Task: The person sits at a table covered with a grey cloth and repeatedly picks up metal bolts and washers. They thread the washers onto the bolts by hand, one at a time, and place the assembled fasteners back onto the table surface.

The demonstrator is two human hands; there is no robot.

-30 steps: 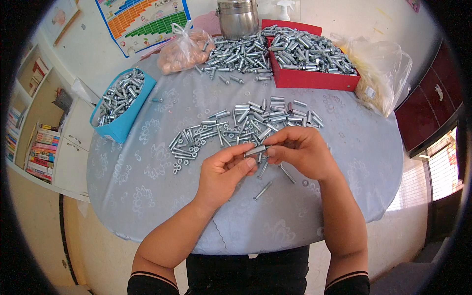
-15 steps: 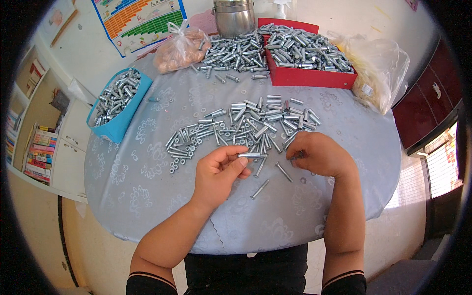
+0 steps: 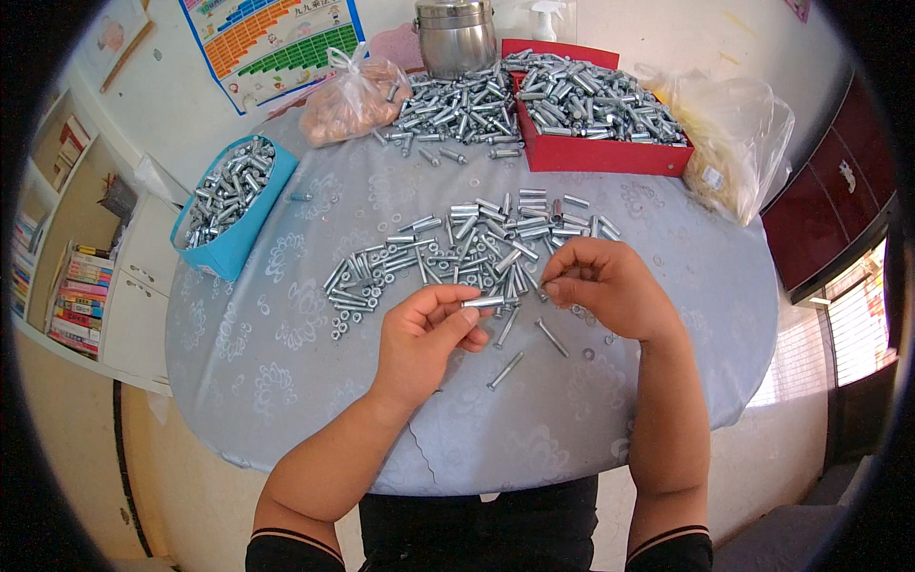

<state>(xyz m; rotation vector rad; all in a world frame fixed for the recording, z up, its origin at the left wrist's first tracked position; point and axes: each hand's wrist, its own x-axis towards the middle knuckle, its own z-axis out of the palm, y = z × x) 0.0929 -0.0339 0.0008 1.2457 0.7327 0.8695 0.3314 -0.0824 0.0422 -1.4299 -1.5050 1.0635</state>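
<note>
Between the thumb and fingers of my left hand (image 3: 426,329) lies a shiny metal sleeve (image 3: 484,302), held nearly level and pointing right. My right hand (image 3: 602,286) is closed in a pinch to the right of the sleeve's end; what its fingertips hold, if anything, is too small to make out. Just beyond both hands spreads a pile of loose sleeves, bolts and nuts (image 3: 465,250). On the near side, one bolt (image 3: 505,372) and another bolt (image 3: 552,337) lie apart from the pile. A washer (image 3: 588,354) rests below my right hand.
A blue bin (image 3: 217,259) of metal fasteners stands at the left. At the back are a red box (image 3: 610,158) full of bolts, a heap of bolts (image 3: 457,107), a tied plastic bag (image 3: 348,107), a steel pot (image 3: 455,40) and a clear bag (image 3: 729,153) at right.
My right hand has moved left and slightly up from the pile's right edge, toward the sleeve, its fingers now pinched. My left hand keeps its hold on the sleeve, nearly still.
</note>
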